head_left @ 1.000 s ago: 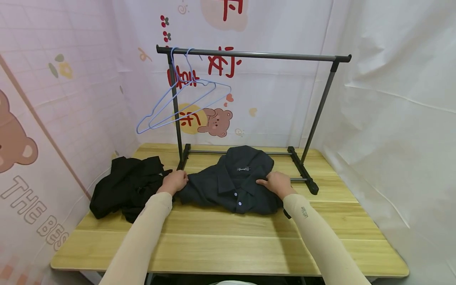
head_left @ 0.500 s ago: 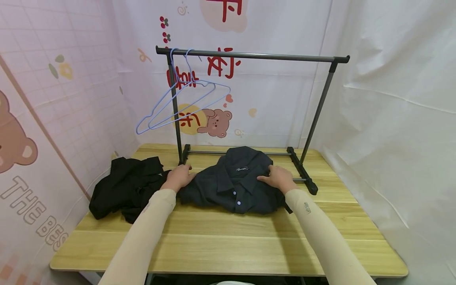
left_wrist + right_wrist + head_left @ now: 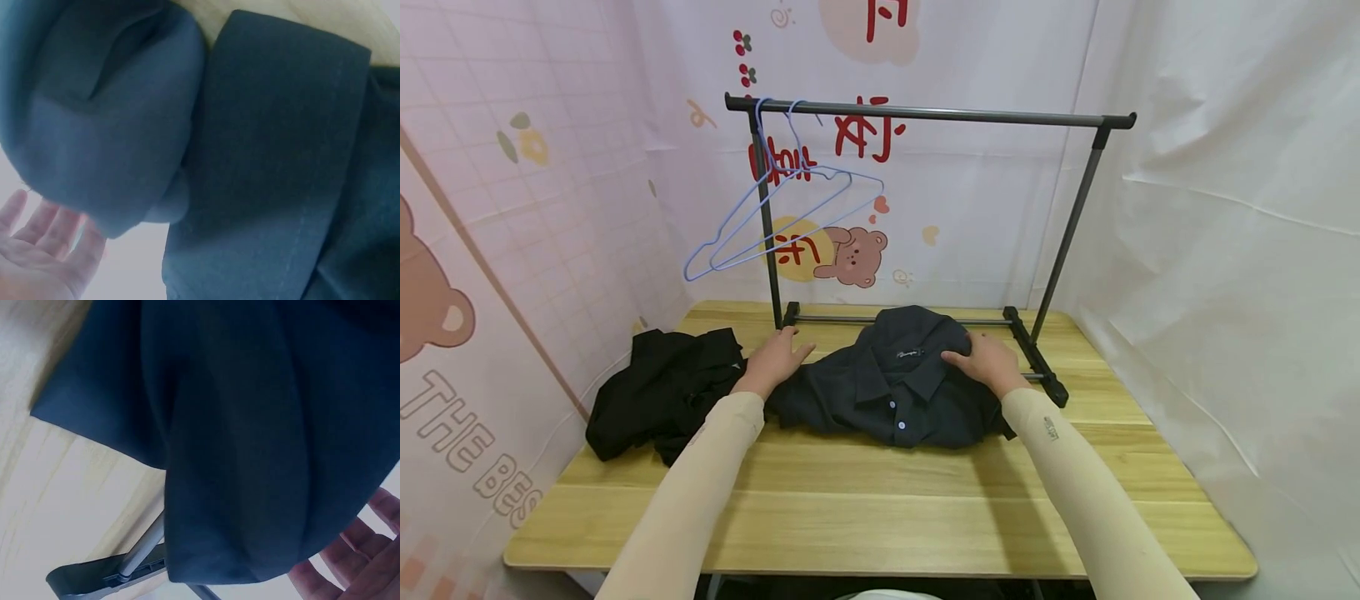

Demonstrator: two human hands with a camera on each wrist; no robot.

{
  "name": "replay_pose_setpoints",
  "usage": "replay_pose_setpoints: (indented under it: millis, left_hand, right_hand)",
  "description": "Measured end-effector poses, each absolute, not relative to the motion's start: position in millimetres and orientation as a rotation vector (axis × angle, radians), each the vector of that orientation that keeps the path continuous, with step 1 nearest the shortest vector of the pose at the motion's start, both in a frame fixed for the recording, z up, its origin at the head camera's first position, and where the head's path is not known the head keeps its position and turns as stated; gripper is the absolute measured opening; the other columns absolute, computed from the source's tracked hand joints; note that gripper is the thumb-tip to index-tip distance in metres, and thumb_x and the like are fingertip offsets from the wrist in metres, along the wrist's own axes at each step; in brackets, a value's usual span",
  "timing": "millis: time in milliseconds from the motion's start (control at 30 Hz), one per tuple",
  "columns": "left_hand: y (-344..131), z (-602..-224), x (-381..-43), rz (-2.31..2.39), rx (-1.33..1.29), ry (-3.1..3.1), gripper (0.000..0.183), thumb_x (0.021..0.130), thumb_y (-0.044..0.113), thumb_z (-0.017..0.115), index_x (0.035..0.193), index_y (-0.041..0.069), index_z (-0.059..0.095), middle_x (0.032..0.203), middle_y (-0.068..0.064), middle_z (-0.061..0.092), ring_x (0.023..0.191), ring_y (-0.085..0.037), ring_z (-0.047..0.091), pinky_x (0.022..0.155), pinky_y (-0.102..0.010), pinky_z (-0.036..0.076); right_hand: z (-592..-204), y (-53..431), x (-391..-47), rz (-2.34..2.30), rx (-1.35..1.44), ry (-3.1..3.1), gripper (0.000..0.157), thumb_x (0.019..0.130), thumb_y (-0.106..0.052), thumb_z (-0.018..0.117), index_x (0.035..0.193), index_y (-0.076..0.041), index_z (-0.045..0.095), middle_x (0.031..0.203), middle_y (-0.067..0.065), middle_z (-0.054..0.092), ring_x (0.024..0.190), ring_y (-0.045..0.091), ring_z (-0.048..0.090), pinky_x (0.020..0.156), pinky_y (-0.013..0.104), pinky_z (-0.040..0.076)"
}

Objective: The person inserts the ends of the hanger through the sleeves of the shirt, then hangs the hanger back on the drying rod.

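A dark button-up shirt (image 3: pixel 880 392) lies on the table, collar at the back, its label and white buttons facing up. My left hand (image 3: pixel 772 363) is at the shirt's left side, thumb and fingers spread. In the left wrist view its fingers (image 3: pixel 59 228) reach out straight beside a fold of dark cloth (image 3: pixel 269 144). Over at the right shoulder, my right hand (image 3: pixel 992 362) rests against the shirt, thumb on top. The right wrist view shows its loosely extended fingers (image 3: pixel 347 556) along the edge of the cloth, partly covered by it.
A crumpled black garment (image 3: pixel 662 392) lies left of the shirt, close to my left hand. Behind stands a dark metal rack (image 3: pixel 932 113), its base partly under the shirt. Blue hangers (image 3: pixel 802 169) hang from its left end. The wooden table (image 3: pixel 880 525) extends toward me.
My left hand has let go of the shirt's left side, moved slightly up and away, and spread its fingers. The right hand has shifted a little up along the shirt's right shoulder.
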State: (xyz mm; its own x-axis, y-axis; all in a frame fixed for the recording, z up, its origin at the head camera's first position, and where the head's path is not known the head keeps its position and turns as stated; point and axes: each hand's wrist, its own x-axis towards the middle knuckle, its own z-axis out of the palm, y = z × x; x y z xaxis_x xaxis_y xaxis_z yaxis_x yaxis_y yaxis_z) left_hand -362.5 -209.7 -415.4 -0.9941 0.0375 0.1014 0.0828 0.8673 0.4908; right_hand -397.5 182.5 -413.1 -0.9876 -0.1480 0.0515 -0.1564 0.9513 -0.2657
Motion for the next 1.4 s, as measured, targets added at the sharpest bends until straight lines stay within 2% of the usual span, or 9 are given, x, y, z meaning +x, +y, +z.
replay_pose_setpoints:
  millis: [433, 633, 967, 1233, 1400]
  left_hand:
    - [-216, -411, -362, -0.831, -0.054, -2.933, 0.071, 0.102, 0.051, 0.047, 0.152, 0.002, 0.033, 0.150, -0.026, 0.038, 0.135, -0.045, 0.039, 0.107, -0.060, 0.032]
    - [-217, -413, -362, -0.863, -0.056, -2.912, 0.071, 0.102, 0.050, 0.048, 0.151, 0.002, 0.034, 0.149, -0.025, 0.040, 0.135, -0.044, 0.039, 0.107, -0.060, 0.032]
    - [-199, -429, -365, -0.817, -0.113, -2.976, 0.076, 0.098, 0.053, 0.055, 0.151, 0.002, 0.036, 0.150, -0.026, 0.038, 0.135, -0.044, 0.039, 0.108, -0.060, 0.030]
    - [-194, -431, -366, -0.805, -0.098, -2.958, 0.079, 0.097, 0.056, 0.055, 0.151, 0.002, 0.036, 0.151, -0.027, 0.035, 0.137, -0.045, 0.035, 0.109, -0.062, 0.028]
    - [-199, -426, -366, -0.818, -0.072, -2.937, 0.080, 0.096, 0.057, 0.055, 0.152, 0.003, 0.035, 0.148, -0.028, 0.038, 0.134, -0.046, 0.038, 0.106, -0.062, 0.032]
  right_hand:
    - [-406, 169, -398, 0.391, 0.271, -3.013, 0.084, 0.091, -0.069, 0.053, 0.144, -0.004, 0.049, 0.142, 0.025, 0.048, 0.119, 0.042, 0.055, 0.091, 0.057, 0.047]
    - [-396, 157, -399, 0.399, 0.287, -3.012, 0.084, 0.091, -0.067, 0.054, 0.145, -0.003, 0.047, 0.143, 0.027, 0.046, 0.123, 0.043, 0.052, 0.093, 0.058, 0.046]
    - [-359, 121, -399, 0.378, 0.389, -2.935, 0.080, 0.091, -0.066, 0.057, 0.142, -0.004, 0.051, 0.136, 0.022, 0.053, 0.119, 0.039, 0.055, 0.095, 0.055, 0.046]
    - [-337, 96, -398, 0.355, 0.399, -2.924, 0.082, 0.088, -0.070, 0.055, 0.143, -0.010, 0.050, 0.138, 0.018, 0.052, 0.121, 0.035, 0.054, 0.093, 0.055, 0.047]
    - [-332, 90, -397, 0.350, 0.391, -2.930, 0.082, 0.088, -0.071, 0.055, 0.144, -0.011, 0.050, 0.140, 0.017, 0.052, 0.122, 0.035, 0.054, 0.094, 0.053, 0.047]
